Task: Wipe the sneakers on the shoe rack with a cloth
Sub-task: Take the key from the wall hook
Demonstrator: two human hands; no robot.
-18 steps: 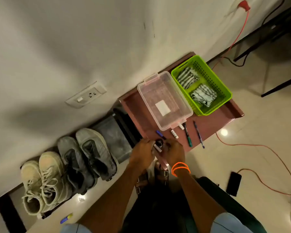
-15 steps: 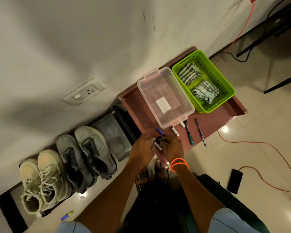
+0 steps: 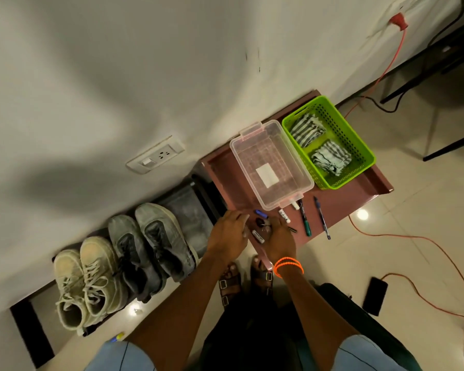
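Plainly, the left hand [image 3: 229, 231] and right hand [image 3: 277, 236] hover close together over small items at the maroon table [image 3: 340, 202] edge; whether either grips anything cannot be told. Those could get knocked off, while the striped cloths [image 3: 330, 158] at two o'clock and grey sneakers [image 3: 148, 245] at nine o'clock sit untouched.

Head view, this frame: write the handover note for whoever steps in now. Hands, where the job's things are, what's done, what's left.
Left hand: open, fingers resting on the maroon table, holding nothing.
Right hand: fingers curled over small dark items and a white marker; grip unclear.
Cloths: two striped ones, folded in the green basket, untouched.
Sneakers: grey pair and cream pair on the low rack, dusty.
Done: nothing wiped yet.
Left: take a cloth and wipe both pairs.
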